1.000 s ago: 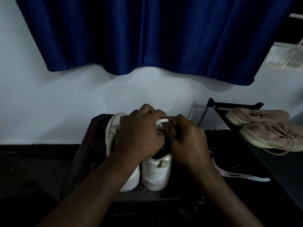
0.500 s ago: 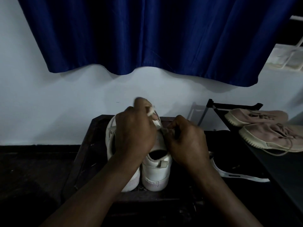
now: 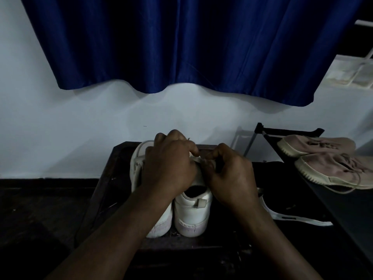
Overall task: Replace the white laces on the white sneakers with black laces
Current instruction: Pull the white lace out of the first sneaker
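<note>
Lowered again, left hand (image 3: 169, 166) and right hand (image 3: 230, 178) pinch the white lace (image 3: 195, 159), stretched crosswise between their curled fingertips.

A dark blue pleated fabric curtain (image 3: 181, 47) hangs across the upper part of the view, its wavy hem ending above a bare, pale grey-white painted wall (image 3: 60, 128). A black band runs along the wall's foot, and the dark floor (image 3: 36, 219) below it is lost in shadow. A dark brown wooden tabletop (image 3: 104, 174) with a raised rim stands against the wall. To the right, a black metal-framed rack shelf (image 3: 347, 219) carries a pair of dusty-pink fabric shoes with cream ribbed soles (image 3: 333, 168). In the upper right corner a white-barred window (image 3: 355, 73) lets in pale light. The room is dim.
</note>
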{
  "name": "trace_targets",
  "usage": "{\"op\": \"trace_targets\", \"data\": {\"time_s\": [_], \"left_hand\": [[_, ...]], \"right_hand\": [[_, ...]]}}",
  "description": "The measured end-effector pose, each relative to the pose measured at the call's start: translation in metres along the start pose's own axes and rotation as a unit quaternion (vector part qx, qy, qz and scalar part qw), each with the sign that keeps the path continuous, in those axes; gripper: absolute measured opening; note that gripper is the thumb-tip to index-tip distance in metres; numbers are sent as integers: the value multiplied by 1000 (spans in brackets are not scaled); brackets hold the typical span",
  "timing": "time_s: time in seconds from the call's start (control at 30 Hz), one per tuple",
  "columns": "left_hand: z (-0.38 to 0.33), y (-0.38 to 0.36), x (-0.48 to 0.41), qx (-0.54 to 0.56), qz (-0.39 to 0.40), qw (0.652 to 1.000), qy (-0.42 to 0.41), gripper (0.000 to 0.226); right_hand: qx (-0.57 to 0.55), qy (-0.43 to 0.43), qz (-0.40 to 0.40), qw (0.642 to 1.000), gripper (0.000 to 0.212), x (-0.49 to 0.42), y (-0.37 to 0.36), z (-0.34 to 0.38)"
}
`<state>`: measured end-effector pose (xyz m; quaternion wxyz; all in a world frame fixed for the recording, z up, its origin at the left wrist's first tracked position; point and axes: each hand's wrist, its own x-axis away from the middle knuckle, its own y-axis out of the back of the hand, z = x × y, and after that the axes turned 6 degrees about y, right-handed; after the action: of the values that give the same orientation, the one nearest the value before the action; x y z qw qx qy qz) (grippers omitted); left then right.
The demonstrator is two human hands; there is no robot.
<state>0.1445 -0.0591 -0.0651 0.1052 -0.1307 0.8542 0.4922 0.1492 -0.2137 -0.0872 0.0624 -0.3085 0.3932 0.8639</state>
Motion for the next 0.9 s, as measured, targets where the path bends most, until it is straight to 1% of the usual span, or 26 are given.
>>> {"op": "trace_targets", "data": {"time_s": [0.17,0.27,0.33,0.37,0.4,0.47,0.5,0.53,0.57,0.63,0.67,0.7,0.8,0.83,0.9], "left_hand": [[-6,0,-2,-56,24,998,30,28],[-10,0,0,-78,-8,997,22,18],[-10,1,1,-60,-41,997,1,12],[-9,2,1,-31,-68,997,-9,13],[-7,3,0,12,-112,994,-14,15],[-4,6,-1,128,-224,966,8,16],[-4,7,-1,194,-258,946,33,15],[-5,8,-1,264,-268,925,60,12],[-4,7,-3,336,-258,902,84,11],[-6,7,-6,464,-209,853,119,15],[-6,8,-7,495,-185,840,126,17],[-6,9,-8,492,-171,844,125,17],[-10,13,-6,374,-161,907,104,11],[-12,15,-4,335,-159,925,81,12],[-13,18,-1,252,-168,953,7,14]], "right_hand": [[-4,5,7,1000,13,0,0,-1],[-3,3,7,1000,14,1,1,-1],[8,1,7,1000,15,0,2,0],[13,-1,8,1000,15,0,2,0],[17,-2,10,1000,15,-1,2,0],[20,-4,12,1000,15,-1,3,1],[22,-6,10,1000,15,-1,3,2],[24,-6,9,1000,14,-1,3,2],[26,-5,8,1000,14,-1,3,3],[27,-4,10,1000,13,-1,3,3],[26,-6,12,1000,13,-1,4,2],[25,-8,14,1000,12,-1,4,2],[25,-8,13,1000,12,0,3,2],[24,-8,12,1000,12,0,3,1],[22,-6,12,1000,12,-1,3,1]]}}
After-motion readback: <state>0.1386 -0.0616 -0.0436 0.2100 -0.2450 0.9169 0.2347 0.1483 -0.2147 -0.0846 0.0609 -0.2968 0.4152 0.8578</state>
